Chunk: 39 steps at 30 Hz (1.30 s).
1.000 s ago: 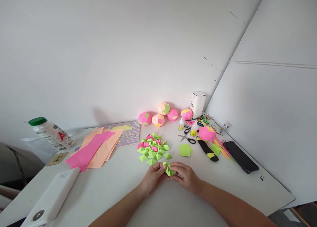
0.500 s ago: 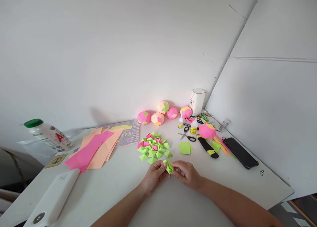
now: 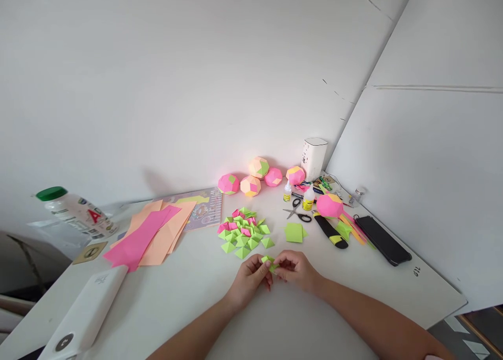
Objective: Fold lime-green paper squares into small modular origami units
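Between my two hands is a small green folded paper piece [image 3: 268, 259], partly covered by fingers. My left hand [image 3: 251, 277] pinches it with the thumb on top. From the other side, the fingertips of my right hand [image 3: 295, 269] grip its right edge. Just beyond my left hand lies a heap of green and pink folded paper pieces [image 3: 241, 239]. A short stack of green square paper sheets [image 3: 293, 232] rests beyond my right hand.
Paper balls [image 3: 250, 186] sit by the wall. Scissors [image 3: 302, 217], glue bottles [image 3: 308, 198], a black-and-yellow cutter [image 3: 330, 230] and a phone [image 3: 383, 239] are at right. Coloured paper sheets [image 3: 145, 237], a white bottle [image 3: 80, 213] and a long white device [image 3: 90, 310] are at left.
My left thumb has come further over the green paper piece, so less of it shows. My right fingers have drawn closer to it and curled in.
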Available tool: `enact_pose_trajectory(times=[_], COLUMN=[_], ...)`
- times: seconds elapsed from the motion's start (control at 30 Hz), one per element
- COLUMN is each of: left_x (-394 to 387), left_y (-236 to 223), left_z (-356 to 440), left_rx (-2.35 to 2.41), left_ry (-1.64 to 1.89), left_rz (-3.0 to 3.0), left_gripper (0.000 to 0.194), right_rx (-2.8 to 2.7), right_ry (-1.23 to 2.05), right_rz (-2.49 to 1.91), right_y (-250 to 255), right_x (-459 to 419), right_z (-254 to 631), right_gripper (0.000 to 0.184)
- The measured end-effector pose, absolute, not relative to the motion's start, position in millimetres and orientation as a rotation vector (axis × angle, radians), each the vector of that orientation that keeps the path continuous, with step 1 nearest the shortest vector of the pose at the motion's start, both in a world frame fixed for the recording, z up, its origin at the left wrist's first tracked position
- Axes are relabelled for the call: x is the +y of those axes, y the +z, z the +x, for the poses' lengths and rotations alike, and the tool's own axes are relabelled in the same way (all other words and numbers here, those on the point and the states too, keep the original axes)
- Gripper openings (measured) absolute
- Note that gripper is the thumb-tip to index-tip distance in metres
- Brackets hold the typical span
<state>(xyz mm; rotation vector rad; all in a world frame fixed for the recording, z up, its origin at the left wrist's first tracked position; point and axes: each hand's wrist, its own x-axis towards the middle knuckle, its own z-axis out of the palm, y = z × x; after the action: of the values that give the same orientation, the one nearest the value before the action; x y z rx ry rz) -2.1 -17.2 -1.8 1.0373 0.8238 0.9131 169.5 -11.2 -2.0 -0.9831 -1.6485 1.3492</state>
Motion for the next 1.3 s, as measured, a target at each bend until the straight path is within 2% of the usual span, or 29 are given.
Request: enact_pose_trajectory(times=[0.27,0.43,0.77,1.0,1.3], left_x=[-17.3,-15.5,-14.7,-14.6,-15.4], left_y=[1.1,1.8,1.5,1.7,4.4], left_z=[-1.4,-3.2,-5.3,-5.2,-4.6], left_rx=[0.845,0.797,0.775,0.748,0.793], left_ry=[0.883,0.876,0.844,0.825,0.823], left_rz=[1.040,0.980,0.933,0.975,0.995], left_gripper=[0.038,0.032,0.028,0.033,0.034], right_rx=[-1.638,-1.712,-2.184,-2.234,-2.241], right_ry=[1.457,1.389,0.666,0.428,0.200], right_rz=[-0.927,-0.881,-0.744,-0.732,-0.718], right_y=[-2.1,-0.8,-2.0,1.3,6.1], right_x=[-10.8,-11.4,-17.0,-13.9,-16.2], right_z=[168.8,169.9,170.9,172.2,171.9], right_gripper=[0.009,0.007,0.032,0.020,0.020])
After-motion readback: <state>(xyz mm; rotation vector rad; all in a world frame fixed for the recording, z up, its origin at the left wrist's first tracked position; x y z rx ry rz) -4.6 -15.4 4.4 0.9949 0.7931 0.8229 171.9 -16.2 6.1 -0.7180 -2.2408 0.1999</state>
